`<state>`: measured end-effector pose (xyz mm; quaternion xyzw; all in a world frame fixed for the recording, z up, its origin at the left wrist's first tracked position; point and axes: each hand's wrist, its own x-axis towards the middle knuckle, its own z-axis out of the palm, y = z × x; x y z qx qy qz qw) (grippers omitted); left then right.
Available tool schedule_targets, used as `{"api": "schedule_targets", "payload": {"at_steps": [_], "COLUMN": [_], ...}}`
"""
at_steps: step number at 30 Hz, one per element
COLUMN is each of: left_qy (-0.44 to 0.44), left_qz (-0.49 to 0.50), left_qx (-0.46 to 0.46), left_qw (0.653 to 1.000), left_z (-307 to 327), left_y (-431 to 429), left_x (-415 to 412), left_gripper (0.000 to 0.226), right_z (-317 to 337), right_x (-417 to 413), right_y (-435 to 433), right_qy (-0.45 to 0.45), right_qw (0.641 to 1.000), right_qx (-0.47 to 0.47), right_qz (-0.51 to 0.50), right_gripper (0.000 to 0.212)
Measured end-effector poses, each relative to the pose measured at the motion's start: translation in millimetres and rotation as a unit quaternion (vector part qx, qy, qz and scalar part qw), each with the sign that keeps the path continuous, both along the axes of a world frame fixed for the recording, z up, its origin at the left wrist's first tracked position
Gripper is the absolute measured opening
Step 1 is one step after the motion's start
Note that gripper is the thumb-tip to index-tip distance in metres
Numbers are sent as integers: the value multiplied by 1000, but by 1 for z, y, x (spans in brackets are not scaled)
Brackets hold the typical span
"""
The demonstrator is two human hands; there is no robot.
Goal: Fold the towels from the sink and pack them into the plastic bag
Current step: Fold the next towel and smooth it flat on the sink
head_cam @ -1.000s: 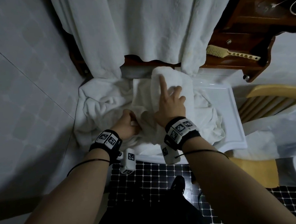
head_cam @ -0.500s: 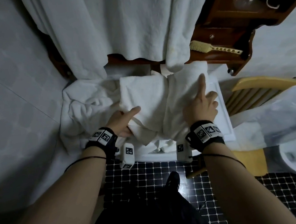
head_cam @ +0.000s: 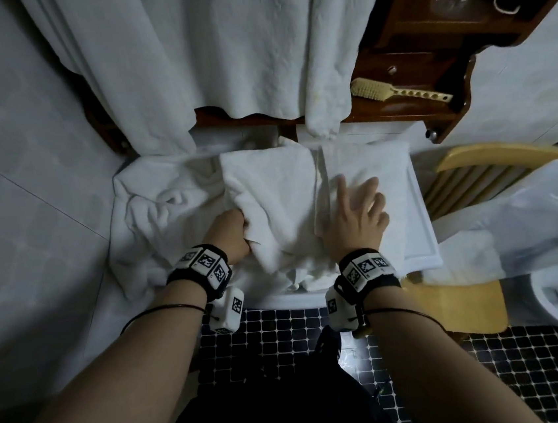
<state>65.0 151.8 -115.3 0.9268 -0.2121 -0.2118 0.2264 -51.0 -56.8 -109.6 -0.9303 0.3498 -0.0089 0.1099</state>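
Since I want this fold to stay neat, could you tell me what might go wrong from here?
The towel bunches under the left hand, so the fold may come out uneven. Its near edge droops at the sink front and could slide to the floor. The crumpled towel beside it may drag along.

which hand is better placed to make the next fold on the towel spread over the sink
Left, probably. The left hand grips the left edge of the white towel, so it could carry that side over. The right hand lies flat, fingers spread, on the towel's right half, better suited to pinning it.
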Motion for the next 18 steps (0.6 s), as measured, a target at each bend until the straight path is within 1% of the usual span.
{"api": "schedule_targets", "payload": {"at_steps": [1, 2, 4, 6, 8, 9, 11, 14, 16, 18], "left_qy": [-8, -18, -51, -81, -93, -92, -75, -48, -31, -18], "left_qz": [1, 0, -8, -24, -37, -49, -82, -115, -115, -115], "left_qx": [7, 16, 39, 60, 79, 87, 98, 113, 101, 90], "left_qw": [1000, 1000, 998, 995, 992, 991, 989, 986, 988, 989], "left_z": [-3, -5, -8, -5, 1, 4, 8, 5, 0, -2], "left_y": [-1, -3, -6, -10, -13, -15, -18, -19, -21, -24], "left_x": [1, 2, 4, 3, -1, -2, -6, -13, -15, -15], "left_gripper": [19, 29, 44, 52, 55, 54, 54, 75, 83, 81], "right_z": [0, 1, 2, 3, 1, -2, -9, -15, -17, -15], "right_x": [2, 3, 4, 4, 2, 2, 3, 5, 6, 6], "right_y": [2, 4, 9, 10, 11, 13, 21, 28, 25, 20], "right_qy": [-5, -1, 28, 68, 94, 99, 108, 120, 121, 121], "right_qw": [1000, 999, 993, 980, 972, 971, 973, 975, 976, 977], "right_qx": [13, 30, 48, 51, 50, 43, 20, -30, -36, -20], "right_qz": [18, 35, 101, 181, 212, 213, 201, 182, 180, 175], "right_gripper": [76, 79, 98, 121, 140, 144, 140, 120, 108, 98]}}
